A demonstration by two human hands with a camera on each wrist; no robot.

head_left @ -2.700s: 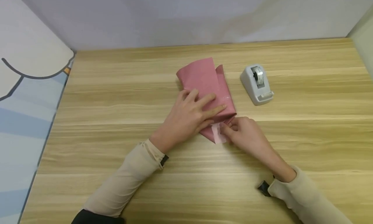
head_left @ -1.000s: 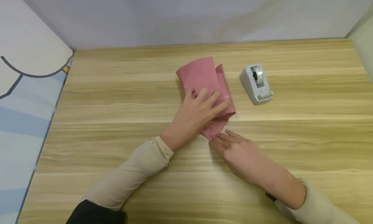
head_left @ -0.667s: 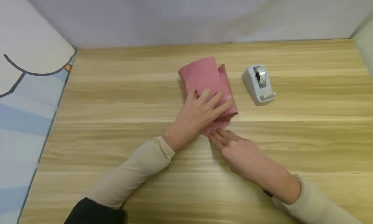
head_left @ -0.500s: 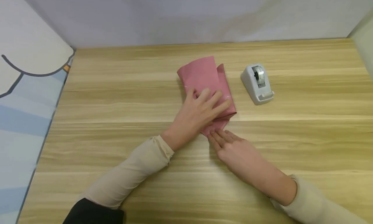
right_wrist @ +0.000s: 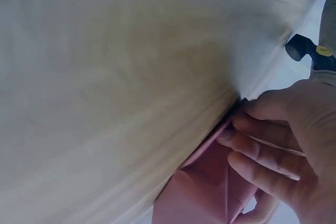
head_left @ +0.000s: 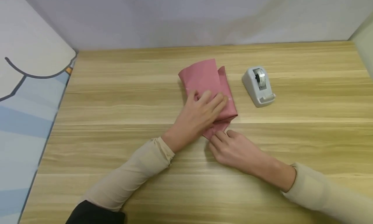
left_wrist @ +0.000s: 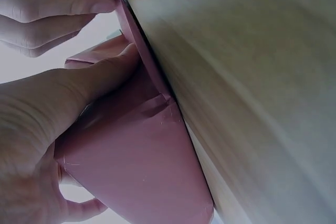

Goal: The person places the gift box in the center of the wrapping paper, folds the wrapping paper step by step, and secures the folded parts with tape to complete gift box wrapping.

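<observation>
A parcel wrapped in pink paper (head_left: pixel 201 76) lies on the wooden table, its far end loose and flared. My left hand (head_left: pixel 192 118) holds it from above, fingers bent over the top. In the left wrist view, the left thumb (left_wrist: pixel 113 72) presses into the folded near end. At that end, a pointed flap (head_left: pixel 218 127) sticks out toward me. My right hand (head_left: pixel 233 149) pinches the tip of this flap, low by the tabletop. The right wrist view shows the fingers (right_wrist: pixel 262 171) bent against the pink fold, the thumb at its edge.
A grey tape dispenser (head_left: pixel 258 86) with a clear roll stands to the right of the parcel. Behind the wooden table (head_left: pixel 122 88) rises a pale wall (head_left: pixel 186 20). A printed panel (head_left: pixel 29 127) borders the left side.
The pale strip at the near flap is no longer visible. My right hand moved from the parcel's right corner to the flap's tip, and its straight fingers have since bent. Left fingers drew closer together.
</observation>
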